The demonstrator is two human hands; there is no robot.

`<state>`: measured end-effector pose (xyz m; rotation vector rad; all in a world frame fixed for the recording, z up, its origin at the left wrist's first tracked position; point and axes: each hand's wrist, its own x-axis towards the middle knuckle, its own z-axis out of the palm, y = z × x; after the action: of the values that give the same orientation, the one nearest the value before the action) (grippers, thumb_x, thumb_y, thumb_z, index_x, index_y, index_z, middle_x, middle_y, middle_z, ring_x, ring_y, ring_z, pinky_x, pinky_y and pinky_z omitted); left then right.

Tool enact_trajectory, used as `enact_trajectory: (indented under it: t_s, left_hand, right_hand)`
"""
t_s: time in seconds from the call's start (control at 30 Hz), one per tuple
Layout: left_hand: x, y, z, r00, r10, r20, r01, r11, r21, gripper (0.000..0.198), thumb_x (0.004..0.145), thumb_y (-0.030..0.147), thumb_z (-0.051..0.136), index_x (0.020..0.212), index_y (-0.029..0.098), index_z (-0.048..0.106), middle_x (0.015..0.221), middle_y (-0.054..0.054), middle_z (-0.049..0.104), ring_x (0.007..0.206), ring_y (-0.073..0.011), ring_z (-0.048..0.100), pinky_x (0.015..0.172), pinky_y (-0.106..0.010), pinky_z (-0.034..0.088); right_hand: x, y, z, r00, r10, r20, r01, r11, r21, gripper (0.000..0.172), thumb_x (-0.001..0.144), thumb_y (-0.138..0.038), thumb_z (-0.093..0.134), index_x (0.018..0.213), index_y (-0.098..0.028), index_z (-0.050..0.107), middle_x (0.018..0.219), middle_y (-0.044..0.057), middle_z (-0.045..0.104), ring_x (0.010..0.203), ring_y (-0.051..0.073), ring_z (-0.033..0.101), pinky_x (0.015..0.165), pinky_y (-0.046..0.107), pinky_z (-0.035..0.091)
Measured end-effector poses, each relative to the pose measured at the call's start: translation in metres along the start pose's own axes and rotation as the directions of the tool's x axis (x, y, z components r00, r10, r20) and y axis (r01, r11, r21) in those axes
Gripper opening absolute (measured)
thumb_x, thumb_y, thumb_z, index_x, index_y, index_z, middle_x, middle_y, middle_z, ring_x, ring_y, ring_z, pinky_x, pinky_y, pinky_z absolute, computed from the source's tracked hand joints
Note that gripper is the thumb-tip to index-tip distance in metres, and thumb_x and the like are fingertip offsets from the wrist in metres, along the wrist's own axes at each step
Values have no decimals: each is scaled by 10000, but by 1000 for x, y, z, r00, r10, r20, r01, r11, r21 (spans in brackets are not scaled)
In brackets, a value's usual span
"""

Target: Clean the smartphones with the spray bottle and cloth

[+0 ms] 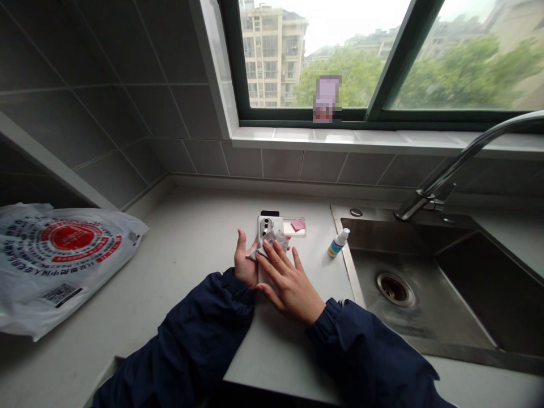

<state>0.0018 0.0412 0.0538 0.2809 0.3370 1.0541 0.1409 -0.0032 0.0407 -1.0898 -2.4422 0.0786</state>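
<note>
On my feed, a stone counter point(187, 255) runs beneath a window point(297, 121), with a steel sink point(403, 238) on the right. A small spray bottle point(339, 242) lies just beside the sink. A white phone point(267, 226) is held over the counter, its long axis running away from me toward the window, camera end farthest. The left hand point(245, 263) clasps its left edge. The right hand point(289, 283) lies across it, closer to the camera end, its fingers point(272, 252) closed on a grey cloth point(279, 241) against the phone's back.
</note>
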Motion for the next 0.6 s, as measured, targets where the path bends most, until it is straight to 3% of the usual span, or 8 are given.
enact_trajectory:
  t_s: [0.13, 0.37, 0.6]
  left_hand:
    - [1, -7, 2, 998, -61, 35, 61, 998, -12, 910, 880, 793, 227, 1432, 122, 498, 1265, -205, 648, 1269, -375, 553, 1102, -549, 365]
    - [2, -15, 5, 1000, 15, -13, -15, 1000, 9, 772, 961, 675, 205, 1497, 164, 421, 1336, -176, 617, 1317, -343, 523, 1139, -526, 330]
    - [-2, -8, 8, 999, -37, -41, 37, 999, 3, 846, 923, 741, 168, 1451, 160, 485, 1256, -173, 665, 1257, -348, 573, 1104, -518, 375]
  right_hand:
    - [0, 2, 2, 998, 47, -51, -48, 999, -16, 616, 1007, -414, 440, 1555, -168, 305, 1648, 128, 161, 1534, 320, 107, 1193, 619, 178]
    - [1, 7, 3, 989, 116, -93, -115, 993, 15, 615, 1015, -388, 423, 1569, -172, 263, 1649, 147, 145, 1536, 318, 95, 1182, 639, 173]
    - [0, 1, -4, 999, 32, -24, -31, 998, 59, 609, 1005, -438, 457, 1549, -203, 318, 1661, 117, 110, 1538, 321, 59, 1190, 638, 148]
